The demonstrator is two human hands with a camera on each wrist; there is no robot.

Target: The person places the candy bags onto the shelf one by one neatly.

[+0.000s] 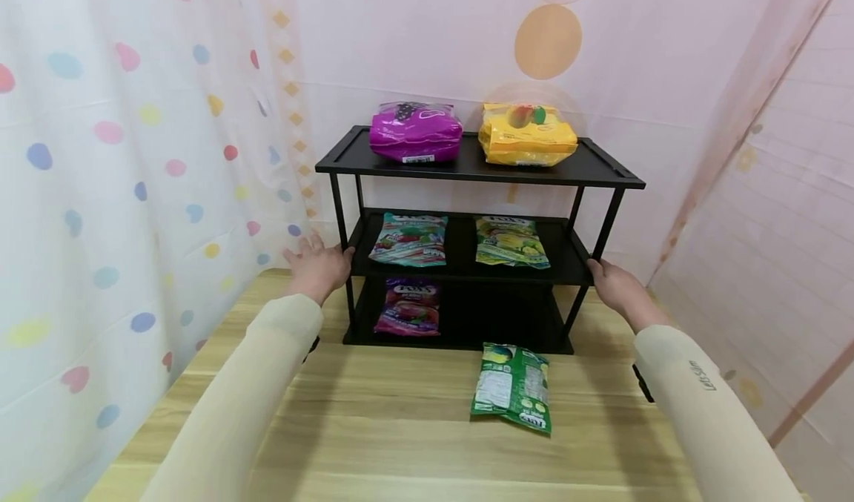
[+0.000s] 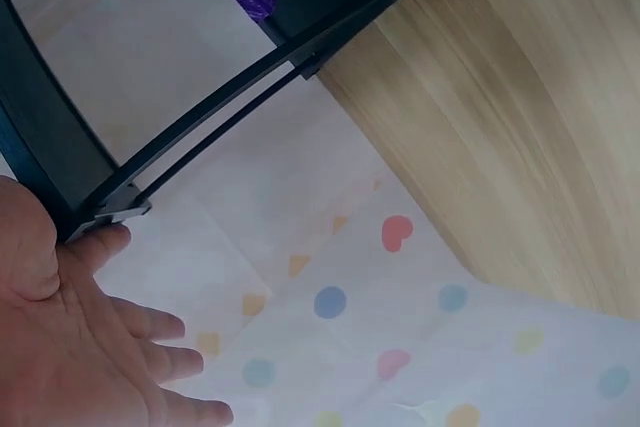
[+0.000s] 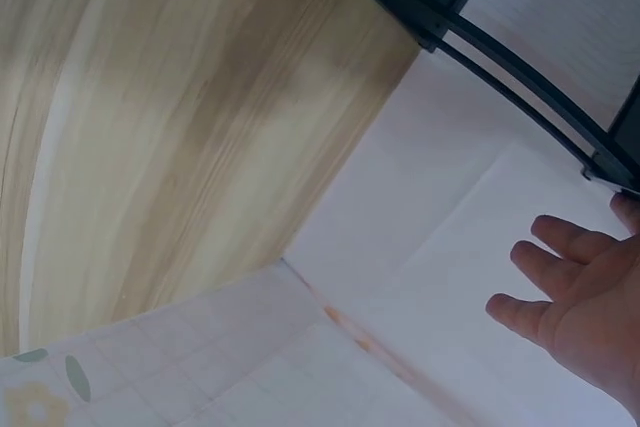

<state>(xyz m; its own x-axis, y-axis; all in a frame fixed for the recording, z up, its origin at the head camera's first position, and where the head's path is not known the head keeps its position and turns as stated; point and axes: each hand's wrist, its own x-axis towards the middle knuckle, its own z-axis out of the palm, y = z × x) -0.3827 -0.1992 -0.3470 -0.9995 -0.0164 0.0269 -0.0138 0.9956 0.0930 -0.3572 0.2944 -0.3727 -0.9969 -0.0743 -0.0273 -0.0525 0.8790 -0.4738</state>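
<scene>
A black three-tier shelf rack (image 1: 467, 272) stands on the wooden table. My left hand (image 1: 319, 266) is at the left end of its middle tier, thumb against the corner post and the other fingers spread. In the left wrist view, the index finger (image 2: 104, 245) touches the tier's end. At the opposite end, my right hand (image 1: 617, 288) touches the middle tier beside the front post. Its outer fingers (image 3: 548, 269) extend away from the rack, loosely straight. A green snack bag (image 1: 512, 387) lies on the table in front of the rack, printed back side up.
On the top tier sit a purple bag (image 1: 416, 133) and a yellow bag (image 1: 527, 135). Teal (image 1: 410, 240) and yellow-green (image 1: 511, 242) bags lie on the middle tier, a dark purple bag (image 1: 409, 309) below. Patterned curtains (image 1: 167, 153) hang behind and on both sides.
</scene>
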